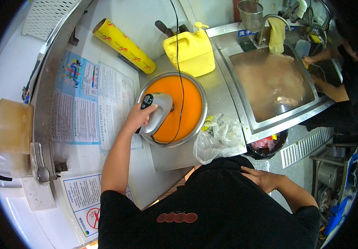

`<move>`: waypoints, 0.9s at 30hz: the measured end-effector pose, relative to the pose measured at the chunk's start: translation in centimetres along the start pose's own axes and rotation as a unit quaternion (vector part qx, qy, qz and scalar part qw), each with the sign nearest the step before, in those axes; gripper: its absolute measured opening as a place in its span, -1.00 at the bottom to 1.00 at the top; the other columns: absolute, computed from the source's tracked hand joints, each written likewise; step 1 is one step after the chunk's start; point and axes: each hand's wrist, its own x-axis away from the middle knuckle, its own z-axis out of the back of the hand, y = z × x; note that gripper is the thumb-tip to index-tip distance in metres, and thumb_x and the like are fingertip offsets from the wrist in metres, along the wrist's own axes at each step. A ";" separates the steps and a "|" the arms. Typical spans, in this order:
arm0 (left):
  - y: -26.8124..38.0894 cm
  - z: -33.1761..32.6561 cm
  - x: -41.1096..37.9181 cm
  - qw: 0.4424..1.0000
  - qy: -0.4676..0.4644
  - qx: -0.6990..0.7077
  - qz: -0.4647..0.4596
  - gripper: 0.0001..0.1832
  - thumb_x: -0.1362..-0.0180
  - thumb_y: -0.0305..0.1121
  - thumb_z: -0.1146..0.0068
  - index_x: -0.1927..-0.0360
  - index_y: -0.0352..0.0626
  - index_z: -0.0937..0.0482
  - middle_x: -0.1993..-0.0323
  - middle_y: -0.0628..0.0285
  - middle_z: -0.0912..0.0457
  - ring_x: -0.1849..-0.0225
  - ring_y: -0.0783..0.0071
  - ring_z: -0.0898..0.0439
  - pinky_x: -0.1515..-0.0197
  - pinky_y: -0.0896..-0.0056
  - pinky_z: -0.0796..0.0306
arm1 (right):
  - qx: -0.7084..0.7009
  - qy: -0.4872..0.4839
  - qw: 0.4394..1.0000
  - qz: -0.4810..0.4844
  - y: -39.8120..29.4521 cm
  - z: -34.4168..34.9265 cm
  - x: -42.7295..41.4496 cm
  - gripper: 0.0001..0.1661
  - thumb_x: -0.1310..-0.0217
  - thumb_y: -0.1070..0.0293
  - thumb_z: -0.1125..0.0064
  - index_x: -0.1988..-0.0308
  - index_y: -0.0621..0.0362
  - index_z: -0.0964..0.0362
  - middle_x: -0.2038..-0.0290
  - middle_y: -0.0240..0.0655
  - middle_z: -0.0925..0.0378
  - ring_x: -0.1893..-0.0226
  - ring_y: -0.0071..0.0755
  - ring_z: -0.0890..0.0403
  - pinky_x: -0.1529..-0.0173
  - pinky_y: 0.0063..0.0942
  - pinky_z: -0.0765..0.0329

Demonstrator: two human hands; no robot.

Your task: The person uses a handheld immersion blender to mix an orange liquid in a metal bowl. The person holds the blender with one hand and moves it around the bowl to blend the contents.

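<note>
My left hand (138, 117) is closed around the dark handle of a silver electric hand mixer (159, 115). The mixer has a small display and is held over a steel bowl (205, 107) of smooth orange liquid (171, 85). Its lower end is largely hidden behind the body, so I cannot tell how deep it reaches. A black power cord (180, 74) comes down from above, crosses the bowl and loops along its near rim to the mixer. My right hand (261, 179) rests against the side of my black shirt (203, 193), fingers spread, holding nothing.
Behind the bowl stand a yellow pump jug (189, 51) and a yellow film roll (124, 46). A clear plastic bag (221, 137) lies beside the bowl. Right of it is a sink (250, 127) of murky water, where a co-worker's hands (329, 87) work at the far basin. A lined bin (283, 144) sits below.
</note>
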 end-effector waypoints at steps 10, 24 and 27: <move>0.8 -0.3 0.3 0.999 0.005 -0.049 0.005 -0.59 -0.17 -0.06 -0.39 0.54 -0.12 -0.50 0.73 0.41 -0.39 0.73 0.61 -0.33 0.64 0.47 -0.20 | -0.010 -0.010 1.000 0.000 -0.5 0.9 0.0 0.55 0.21 -0.25 -0.56 -0.56 -0.19 0.31 -0.55 0.25 0.35 -0.52 0.35 0.04 -0.51 0.09 -0.08; -0.2 1.2 0.9 0.997 -0.005 -0.071 0.031 -0.58 -0.14 -0.04 -0.40 0.53 -0.16 -0.53 0.74 0.39 -0.38 0.75 0.59 -0.32 0.67 0.45 -0.15 | -0.002 -0.014 1.000 0.021 0.2 1.0 -0.3 0.53 0.19 -0.27 -0.54 -0.56 -0.22 0.31 -0.53 0.27 0.29 -0.50 0.38 -0.02 -0.49 0.13 -0.10; -0.5 1.4 1.0 0.998 0.011 -0.046 0.043 -0.58 -0.16 -0.03 -0.39 0.49 -0.18 -0.56 0.74 0.38 -0.38 0.75 0.59 -0.33 0.67 0.46 -0.16 | -0.003 -0.020 1.000 0.017 0.2 1.2 -0.3 0.53 0.20 -0.26 -0.55 -0.56 -0.23 0.31 -0.53 0.28 0.30 -0.50 0.39 -0.01 -0.49 0.16 -0.09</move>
